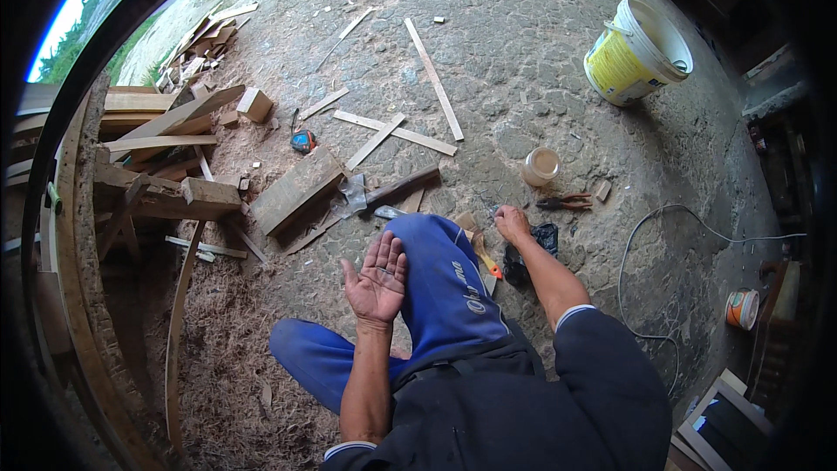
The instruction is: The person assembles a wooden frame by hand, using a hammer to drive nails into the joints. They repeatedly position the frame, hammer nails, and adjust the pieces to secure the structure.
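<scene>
The left hand (377, 288) lies palm up, fingers extended, perhaps to serve as a tray; the right hand (512, 223), fingers curled, contents indiscernible, is near the black bag (546, 239) and left of the pliers (565, 201), presumably kept within reach.

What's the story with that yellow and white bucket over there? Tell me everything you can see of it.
The bucket looks like white plastic, tapering toward its base, with a printed yellow wrap around its side. Its round mouth is open, showing a pale inner wall; what lies at the bottom isn't clear. A pale strip near the rim may be its handle. It stands upright on the rough floor, ahead and well to the right of the right hand. Only the floor appears to touch it.
</scene>
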Demonstrator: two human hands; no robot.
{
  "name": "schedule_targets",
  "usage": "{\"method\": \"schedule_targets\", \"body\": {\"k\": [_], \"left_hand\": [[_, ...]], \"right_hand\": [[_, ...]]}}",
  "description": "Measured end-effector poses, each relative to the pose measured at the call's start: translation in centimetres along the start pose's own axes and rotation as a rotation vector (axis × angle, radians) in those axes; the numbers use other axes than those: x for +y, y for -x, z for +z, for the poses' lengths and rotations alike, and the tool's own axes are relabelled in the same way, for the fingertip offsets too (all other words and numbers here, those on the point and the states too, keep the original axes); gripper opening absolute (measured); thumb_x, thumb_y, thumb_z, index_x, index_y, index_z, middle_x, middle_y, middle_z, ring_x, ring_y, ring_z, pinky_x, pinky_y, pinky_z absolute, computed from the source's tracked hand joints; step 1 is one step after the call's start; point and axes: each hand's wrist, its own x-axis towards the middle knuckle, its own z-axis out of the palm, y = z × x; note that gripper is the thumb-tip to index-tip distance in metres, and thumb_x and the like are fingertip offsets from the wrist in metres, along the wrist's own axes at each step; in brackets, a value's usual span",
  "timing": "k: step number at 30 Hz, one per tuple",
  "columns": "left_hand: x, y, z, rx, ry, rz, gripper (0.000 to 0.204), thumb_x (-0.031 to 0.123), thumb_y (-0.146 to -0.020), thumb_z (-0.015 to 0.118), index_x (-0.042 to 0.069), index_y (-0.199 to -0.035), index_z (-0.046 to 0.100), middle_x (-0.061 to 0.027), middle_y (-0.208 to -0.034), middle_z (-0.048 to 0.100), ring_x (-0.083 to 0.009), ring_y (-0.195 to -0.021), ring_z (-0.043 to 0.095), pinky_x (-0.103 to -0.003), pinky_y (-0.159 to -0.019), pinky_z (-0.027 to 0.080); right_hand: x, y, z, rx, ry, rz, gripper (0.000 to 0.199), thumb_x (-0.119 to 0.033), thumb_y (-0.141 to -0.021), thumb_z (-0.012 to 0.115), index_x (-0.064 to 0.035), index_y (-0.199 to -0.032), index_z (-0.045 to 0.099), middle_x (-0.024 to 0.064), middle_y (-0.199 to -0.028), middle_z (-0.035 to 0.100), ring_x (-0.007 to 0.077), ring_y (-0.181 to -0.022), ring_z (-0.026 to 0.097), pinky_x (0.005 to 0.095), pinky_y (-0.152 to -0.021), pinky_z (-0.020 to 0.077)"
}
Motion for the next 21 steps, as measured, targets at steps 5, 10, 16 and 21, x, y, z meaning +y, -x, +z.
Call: {"method": "schedule_targets", "body": {"k": [5, 10, 16, 21], "left_hand": [[-0.1, 0.3, -0.4, 0.008, 0.013, 0.01, 0.084, 0.064, -0.102, 0.033, -0.004, -0.151, 0.034, -0.0218, -0.155, 0.041, -0.0362, -0.141, 0.043, -0.051, -0.117, 0.035], [-0.1, 0.6, -0.1, 0.04, -0.018, 0.007, 0.082, 0.062, -0.102, 0.036, -0.004, -0.151, 0.034, -0.0215, -0.154, 0.042, -0.0352, -0.14, 0.044, -0.049, -0.117, 0.036], [0.0, 0.5, -0.4, 0.045, -0.018, 0.014, 0.082, 0.061, -0.102, 0.038, -0.004, -0.151, 0.034, -0.0215, -0.153, 0.043, -0.0347, -0.139, 0.046, -0.049, -0.116, 0.037], [0.1, 0.8, -0.6, 0.044, -0.009, 0.015, 0.081, 0.061, -0.102, 0.037, -0.004, -0.151, 0.034, -0.0212, -0.153, 0.043, -0.0346, -0.139, 0.046, -0.049, -0.116, 0.037]], "right_hand": [[-1.6, -0.8, 1.5, -0.102, -0.231, 0.416, 0.027, -0.029, -0.087, 0.074, -0.0015, -0.086, 0.072, 0.0104, -0.067, 0.069, 0.0209, -0.05, 0.066, 0.0338, -0.043, 0.0502], [-3.5, -1.4, 1.9, -0.112, -0.255, 0.595, 0.024, -0.023, -0.089, 0.068, -0.0005, -0.085, 0.073, 0.0115, -0.072, 0.073, 0.023, -0.06, 0.072, 0.0362, -0.055, 0.0568], [-1.5, -2.3, 3.4, -0.098, 0.051, 0.309, 0.026, -0.016, -0.088, 0.056, 0.0029, -0.096, 0.072, 0.023, -0.099, 0.074, 0.0352, -0.083, 0.073, 0.0458, -0.068, 0.0585], [0.0, -3.4, 3.2, -0.215, 0.228, -0.055, 0.03, -0.024, -0.091, 0.054, 0.0003, -0.095, 0.071, 0.0222, -0.093, 0.072, 0.0368, -0.081, 0.071, 0.0453, -0.071, 0.0576]]}}
